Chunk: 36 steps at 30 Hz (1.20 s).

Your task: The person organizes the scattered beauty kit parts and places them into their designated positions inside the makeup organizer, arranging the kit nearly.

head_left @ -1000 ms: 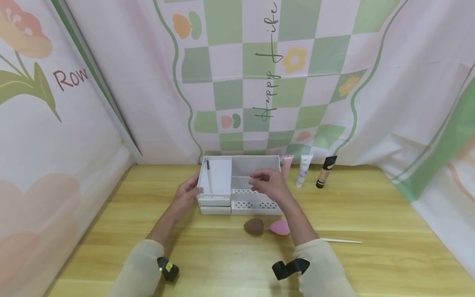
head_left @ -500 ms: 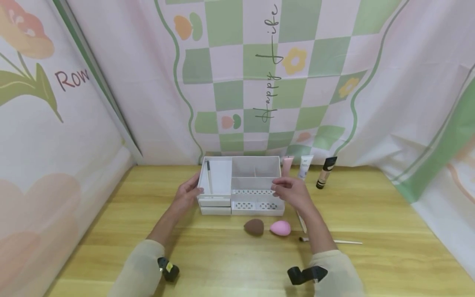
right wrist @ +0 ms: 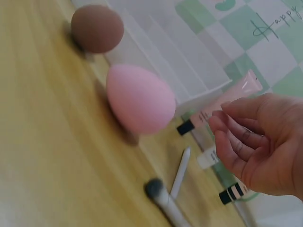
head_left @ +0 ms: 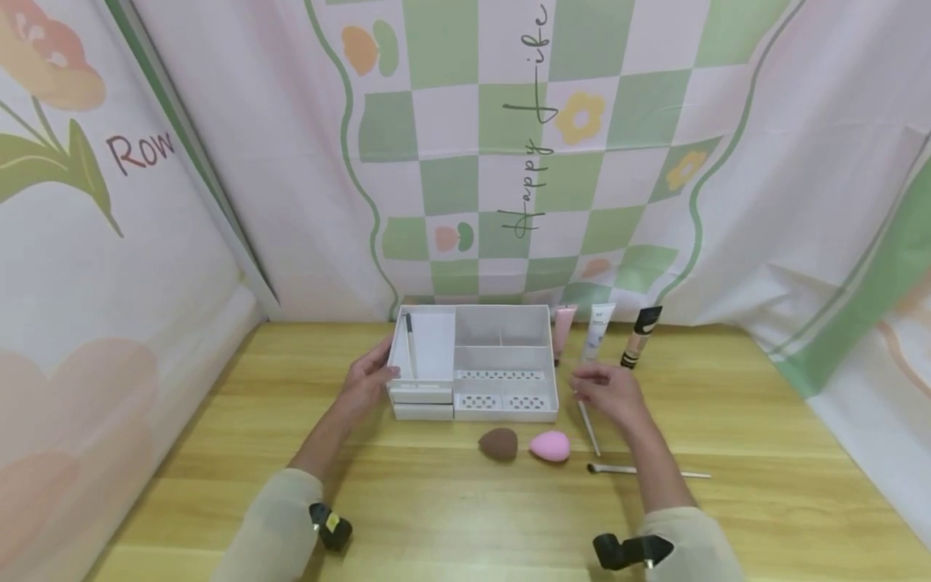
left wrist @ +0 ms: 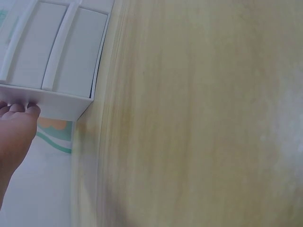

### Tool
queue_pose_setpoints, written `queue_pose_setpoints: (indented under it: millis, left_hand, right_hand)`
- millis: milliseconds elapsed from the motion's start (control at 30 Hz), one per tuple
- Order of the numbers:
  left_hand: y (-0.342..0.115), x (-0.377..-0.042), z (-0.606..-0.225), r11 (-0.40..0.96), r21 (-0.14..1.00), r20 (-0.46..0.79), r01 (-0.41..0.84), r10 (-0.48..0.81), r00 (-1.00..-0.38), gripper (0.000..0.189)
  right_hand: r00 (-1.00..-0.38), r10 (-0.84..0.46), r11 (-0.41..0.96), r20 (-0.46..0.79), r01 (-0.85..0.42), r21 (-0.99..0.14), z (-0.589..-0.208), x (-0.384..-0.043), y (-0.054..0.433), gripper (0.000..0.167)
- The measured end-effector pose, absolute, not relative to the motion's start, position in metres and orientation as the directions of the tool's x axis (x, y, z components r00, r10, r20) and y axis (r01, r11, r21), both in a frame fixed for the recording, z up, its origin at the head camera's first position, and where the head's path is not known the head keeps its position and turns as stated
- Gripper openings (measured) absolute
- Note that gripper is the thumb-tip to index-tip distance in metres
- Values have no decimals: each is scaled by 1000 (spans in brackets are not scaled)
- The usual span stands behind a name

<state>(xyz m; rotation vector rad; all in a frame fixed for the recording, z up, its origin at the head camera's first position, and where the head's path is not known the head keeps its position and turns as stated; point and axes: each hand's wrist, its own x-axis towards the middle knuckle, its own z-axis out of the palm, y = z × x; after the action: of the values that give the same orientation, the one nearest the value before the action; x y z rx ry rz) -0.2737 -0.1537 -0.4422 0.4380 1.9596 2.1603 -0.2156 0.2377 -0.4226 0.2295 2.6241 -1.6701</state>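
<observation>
My left hand [head_left: 367, 376] grips the left side of a white cosmetics organizer [head_left: 505, 357], its thumb at the rim; in the left wrist view its fingers [left wrist: 18, 109] press against the side wall. A dark-tipped makeup brush [head_left: 410, 347] lies in the organizer's left tray. My right hand [head_left: 609, 392], fingers loosely bent and holding nothing, hovers right of the organizer over a thin white brush handle [head_left: 590, 428], whose far end it covers. Nearer me lies another makeup brush [head_left: 618, 469], with its dark bristles in the right wrist view pointing at the pink sponge [right wrist: 140, 99].
In front of the organizer sit a brown makeup sponge [head_left: 498, 444] and the pink one. To its right stand a pink tube [head_left: 563, 327], a white tube [head_left: 598, 327] and a black-capped foundation tube [head_left: 642, 335]. A patterned curtain [head_left: 509, 162] hangs behind the table [head_left: 436, 509].
My right hand has moved right, from over the organizer's compartments to beside the tubes, uncovering the compartments, the pink sponge and the nearer brush. The left hand has stayed on the organizer.
</observation>
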Motion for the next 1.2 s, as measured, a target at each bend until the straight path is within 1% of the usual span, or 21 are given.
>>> queue_pose_setpoints:
  millis: [167, 333, 633, 1000, 1100, 1200]
  left_hand:
    - [-154, -274, -442, -108, 993, 87, 53, 331, -940, 69]
    - [-154, -275, -444, -116, 992, 82, 47, 321, -944, 68]
    - [-154, -276, -446, -147, 987, 106, 58, 342, -934, 67]
    - [-155, -274, -445, -153, 987, 98, 47, 347, -933, 68]
    - [-155, -274, -445, -143, 989, 86, 39, 341, -936, 69]
    - [-155, -274, -445, -139, 989, 88, 42, 343, -935, 68]
  right_hand:
    - [-988, 127, 515, -89, 143, -846, -430, -211, 248, 32]
    - [-987, 130, 605, -96, 155, -781, -434, -204, 251, 28]
    - [-976, 140, 585, -167, 218, -781, -441, -194, 253, 26]
    - [-968, 177, 694, -177, 250, -676, -448, -190, 252, 29]
    - [-968, 189, 722, -165, 251, -644, -450, -191, 251, 30]
    - [-969, 203, 737, -141, 246, -630, -452, -191, 250, 26]
